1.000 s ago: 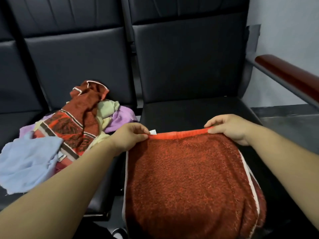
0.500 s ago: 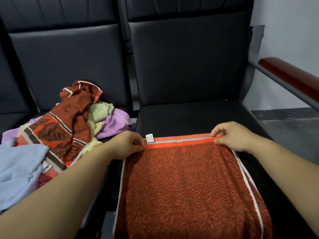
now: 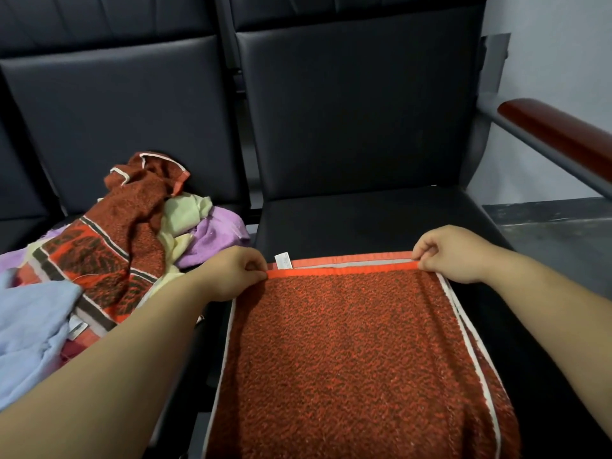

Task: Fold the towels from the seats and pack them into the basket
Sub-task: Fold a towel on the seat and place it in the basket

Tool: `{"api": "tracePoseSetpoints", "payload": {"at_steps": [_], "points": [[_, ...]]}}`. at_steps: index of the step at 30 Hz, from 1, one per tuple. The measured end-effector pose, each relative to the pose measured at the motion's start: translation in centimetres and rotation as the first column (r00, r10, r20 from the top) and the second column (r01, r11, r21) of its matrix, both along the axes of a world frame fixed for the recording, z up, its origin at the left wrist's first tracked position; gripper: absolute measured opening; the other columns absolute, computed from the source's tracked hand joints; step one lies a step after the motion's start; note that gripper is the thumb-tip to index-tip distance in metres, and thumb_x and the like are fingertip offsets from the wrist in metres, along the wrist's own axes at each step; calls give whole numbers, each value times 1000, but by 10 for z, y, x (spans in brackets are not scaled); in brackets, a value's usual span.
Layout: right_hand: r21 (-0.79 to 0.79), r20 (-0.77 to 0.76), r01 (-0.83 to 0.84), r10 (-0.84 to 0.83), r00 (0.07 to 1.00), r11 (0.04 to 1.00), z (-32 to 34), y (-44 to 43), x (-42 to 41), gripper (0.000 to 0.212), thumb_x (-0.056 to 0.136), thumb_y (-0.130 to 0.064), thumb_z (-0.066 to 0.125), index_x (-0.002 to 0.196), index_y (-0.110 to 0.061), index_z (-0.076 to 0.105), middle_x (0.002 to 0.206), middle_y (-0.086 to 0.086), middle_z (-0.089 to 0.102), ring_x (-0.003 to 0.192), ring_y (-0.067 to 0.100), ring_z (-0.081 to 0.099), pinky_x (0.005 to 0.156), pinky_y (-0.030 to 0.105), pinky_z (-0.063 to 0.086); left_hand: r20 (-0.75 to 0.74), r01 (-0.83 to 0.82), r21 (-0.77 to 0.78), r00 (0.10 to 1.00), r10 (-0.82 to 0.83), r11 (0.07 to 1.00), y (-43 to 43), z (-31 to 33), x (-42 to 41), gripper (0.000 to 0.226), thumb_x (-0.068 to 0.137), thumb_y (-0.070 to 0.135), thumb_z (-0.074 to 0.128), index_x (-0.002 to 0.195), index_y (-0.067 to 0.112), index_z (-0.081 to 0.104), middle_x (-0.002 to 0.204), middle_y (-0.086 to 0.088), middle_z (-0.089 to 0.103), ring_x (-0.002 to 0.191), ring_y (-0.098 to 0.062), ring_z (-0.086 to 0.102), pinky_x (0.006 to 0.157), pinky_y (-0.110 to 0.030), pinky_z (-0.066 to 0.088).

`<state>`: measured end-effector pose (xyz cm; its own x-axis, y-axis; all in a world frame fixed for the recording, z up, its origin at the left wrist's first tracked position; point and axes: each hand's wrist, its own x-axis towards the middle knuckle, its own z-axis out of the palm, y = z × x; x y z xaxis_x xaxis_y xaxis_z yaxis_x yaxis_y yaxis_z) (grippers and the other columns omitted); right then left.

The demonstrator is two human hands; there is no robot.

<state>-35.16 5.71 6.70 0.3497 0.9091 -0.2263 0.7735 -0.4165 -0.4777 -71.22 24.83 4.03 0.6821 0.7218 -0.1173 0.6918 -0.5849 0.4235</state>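
A person's left hand (image 3: 236,271) pinches the left end of the orange hem (image 3: 341,272) of a red towel (image 3: 357,352), thumb and curled fingers closed on the cloth, while the right hand (image 3: 447,253) pinches the same hem at its other end, knuckles up. Between the two hands the hem runs taut and straight across the seat, laid just short of a second orange-and-grey edge beneath it, so the towel lies doubled over. A small white label (image 3: 283,261) sticks out from the lower layer just beside the left hand. The towel, speckled red and dark and white-edged along both sides, is spread flat on the black padded seat (image 3: 364,223) on the right and runs off its front edge toward the camera. Both bare forearms reach in from the bottom corners of the view. The neighbouring seat (image 3: 116,120) to the left holds a loose heap of unfolded towels: a red patterned towel (image 3: 109,256) with dark bands on top, a pale yellow towel (image 3: 185,213) and a purple towel (image 3: 218,236) tucked under it toward the backrest, and a light blue towel (image 3: 29,326) at the near left edge. A reddish-brown armrest (image 3: 556,127) on a grey frame stands at the far right against a pale wall (image 3: 546,44), with grey floor (image 3: 563,233) below it
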Motion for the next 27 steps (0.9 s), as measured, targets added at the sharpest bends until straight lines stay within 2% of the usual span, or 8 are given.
{"api": "tracePoseSetpoints", "payload": {"at_steps": [5,9,13,17,23,27], "points": [[-48,116,-49,54,992,998,0,3,-1,9,92,-21,75,90,-29,73,94,-12,69,91,7,65,91,33,55,9,1,66,1000,-2,998,1,-4,1,19,98,25,60,82,31,54,78,8,63,74,-7,58,75,-31,47],[-106,217,-85,106,970,991,4,2,-2,8,95,-30,72,88,-26,72,93,-9,69,87,6,62,81,28,52,14,-9,57,1000,8,998,0,-3,1,18,98,26,61,82,32,55,78,9,64,74,-6,58,74,-30,47],[-34,219,-74,80,972,997,5,-2,2,12,98,-31,66,87,-26,66,91,-7,67,85,10,63,84,36,56,-9,-29,-13,1000,28,1000,1,-1,-1,11,95,23,66,85,28,65,82,8,69,76,-7,62,75,-23,48],[8,209,-38,35,977,999,-1,-2,4,12,101,-31,62,89,-27,62,88,-6,66,82,13,63,81,40,57,5,-54,32,999,54,998,0,-1,1,17,99,20,59,83,28,57,79,7,65,74,-9,58,74,-28,44],[15,219,36,-39,975,999,-9,5,2,15,102,-34,59,89,-26,59,89,-4,65,80,15,62,70,35,53,69,-143,79,988,138,987,-2,-9,7,16,100,22,54,86,29,53,80,9,63,76,-14,57,75,-31,44],[-5,216,81,-78,973,997,-14,8,0,14,98,-34,64,88,-25,61,90,-3,65,82,15,61,73,36,54,64,-210,63,976,206,976,1,-13,11,10,95,23,61,87,28,57,84,9,66,81,-15,60,77,-31,45]]}}
